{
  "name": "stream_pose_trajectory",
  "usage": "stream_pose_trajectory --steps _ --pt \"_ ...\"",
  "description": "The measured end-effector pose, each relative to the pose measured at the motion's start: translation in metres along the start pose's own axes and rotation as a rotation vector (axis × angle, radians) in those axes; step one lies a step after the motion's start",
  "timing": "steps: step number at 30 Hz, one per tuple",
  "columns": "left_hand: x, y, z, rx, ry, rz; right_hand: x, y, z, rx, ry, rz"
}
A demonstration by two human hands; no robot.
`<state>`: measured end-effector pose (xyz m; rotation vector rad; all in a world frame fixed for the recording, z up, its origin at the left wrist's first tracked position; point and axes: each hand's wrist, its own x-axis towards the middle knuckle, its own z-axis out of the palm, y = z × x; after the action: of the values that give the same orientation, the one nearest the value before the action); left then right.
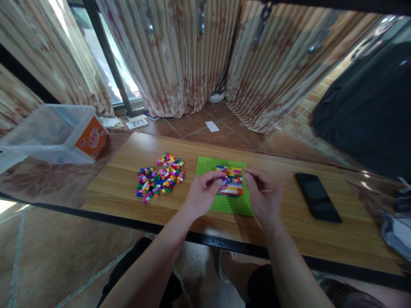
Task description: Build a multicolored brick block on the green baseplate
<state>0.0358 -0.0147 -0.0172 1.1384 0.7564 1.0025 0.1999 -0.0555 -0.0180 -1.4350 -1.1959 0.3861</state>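
Note:
My left hand [205, 188] is closed in a pinch over the left side of a block of stacked toy bricks [235, 182]. At its thumb and fingertips shows a small blue-purple toy brick [224, 180]. The stacked bricks form rows of many colours on a green studded baseplate [229, 206]. Beside the right edge of the stack hovers my right hand [265, 194], its thumb and forefinger a little apart with nothing visible between them. Part of the stack's left side is hidden by my left hand.
Left of the baseplate, a pile of loose coloured bricks [163, 177] lies on the wooden table [125, 162]. A black phone [317, 197] lies at the right. Past the table's left end stands a clear plastic bin [61, 145] with an orange label. Striped curtains [167, 55] hang behind.

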Motion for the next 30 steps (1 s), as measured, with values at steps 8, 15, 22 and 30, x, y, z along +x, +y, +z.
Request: stream_pose_trajectory --steps 8,15,22,30 --pt "-0.003 0.005 0.000 -0.107 -0.116 -0.023 -0.009 -0.017 0.007 0.063 -0.249 -0.101" --pt "-0.004 0.004 0.003 -0.040 -0.138 0.078 -0.008 -0.014 0.008 0.120 -0.211 -0.004" --pt "-0.002 0.000 0.003 0.038 -0.066 0.170 -0.009 -0.016 0.009 0.150 -0.235 0.047" --pt "-0.005 0.004 0.004 -0.007 -0.036 0.092 -0.009 -0.020 0.009 0.170 -0.253 0.120"
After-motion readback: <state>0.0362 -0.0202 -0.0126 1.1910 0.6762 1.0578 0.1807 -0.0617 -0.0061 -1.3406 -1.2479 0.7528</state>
